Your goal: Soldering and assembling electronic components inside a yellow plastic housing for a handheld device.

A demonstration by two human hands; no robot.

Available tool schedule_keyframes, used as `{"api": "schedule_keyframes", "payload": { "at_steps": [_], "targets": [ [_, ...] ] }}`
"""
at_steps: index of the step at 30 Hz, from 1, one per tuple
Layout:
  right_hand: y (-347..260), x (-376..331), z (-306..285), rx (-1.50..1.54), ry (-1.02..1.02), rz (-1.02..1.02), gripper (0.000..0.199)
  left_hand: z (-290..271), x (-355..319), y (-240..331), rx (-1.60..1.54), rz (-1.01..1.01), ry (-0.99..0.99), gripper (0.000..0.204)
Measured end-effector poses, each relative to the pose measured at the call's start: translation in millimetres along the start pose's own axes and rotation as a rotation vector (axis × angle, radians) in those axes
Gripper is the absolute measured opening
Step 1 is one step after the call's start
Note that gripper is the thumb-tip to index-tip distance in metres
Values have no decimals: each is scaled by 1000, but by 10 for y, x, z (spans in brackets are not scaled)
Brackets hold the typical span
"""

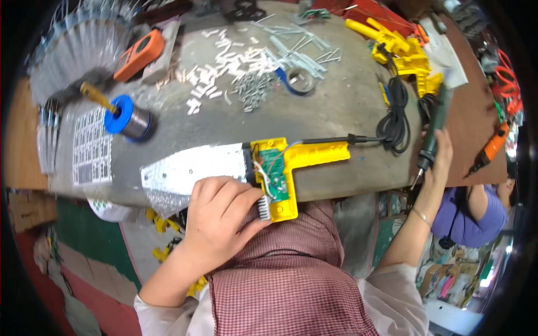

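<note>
My left hand (221,215) pinches the lower end of an open yellow tool casing (280,171) at the near edge of the grey worktable (336,106). A green circuit board (274,171) with white wires lies inside the casing. The casing's black cord (336,140) runs right to a coiled bundle (397,120). A flat metal plate (193,167) sticks out of the casing to the left. My right hand (440,154) is wrapped around a dark green electric screwdriver (432,134), tip pointing down, beyond the table's right edge.
A blue spool of solder wire (130,117) stands at left, with an orange meter (140,53) behind it. White tube pieces and small metal parts (249,84) are scattered at the back, beside a tape roll (300,79). Yellow casings (406,56) are piled at back right. Another person in purple (476,215) sits at lower right.
</note>
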State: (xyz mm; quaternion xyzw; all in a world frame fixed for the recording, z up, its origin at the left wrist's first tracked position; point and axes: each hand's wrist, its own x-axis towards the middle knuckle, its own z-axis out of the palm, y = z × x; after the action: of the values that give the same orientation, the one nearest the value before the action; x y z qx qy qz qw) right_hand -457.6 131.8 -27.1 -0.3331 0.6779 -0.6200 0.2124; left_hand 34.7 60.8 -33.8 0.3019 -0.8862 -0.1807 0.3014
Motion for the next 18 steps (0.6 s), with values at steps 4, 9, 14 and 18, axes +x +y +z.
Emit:
{"api": "schedule_keyframes", "payload": {
  "at_steps": [4,9,14,18],
  "targets": [
    [-913,-728,1068,635,-446,-16,81,-60,-79,-60,30,-24,-9,48],
    [-1470,-1294,1741,802,-637,7,108,12,-105,-63,40,3,17,45],
    [-1367,-1257,1988,777,-867,-69,101,55,-90,-60,40,14,60,44],
    [-1340,-1370,2115,783,-840,-143,91,54,-96,-83,8,10,51,42]
  ]
}}
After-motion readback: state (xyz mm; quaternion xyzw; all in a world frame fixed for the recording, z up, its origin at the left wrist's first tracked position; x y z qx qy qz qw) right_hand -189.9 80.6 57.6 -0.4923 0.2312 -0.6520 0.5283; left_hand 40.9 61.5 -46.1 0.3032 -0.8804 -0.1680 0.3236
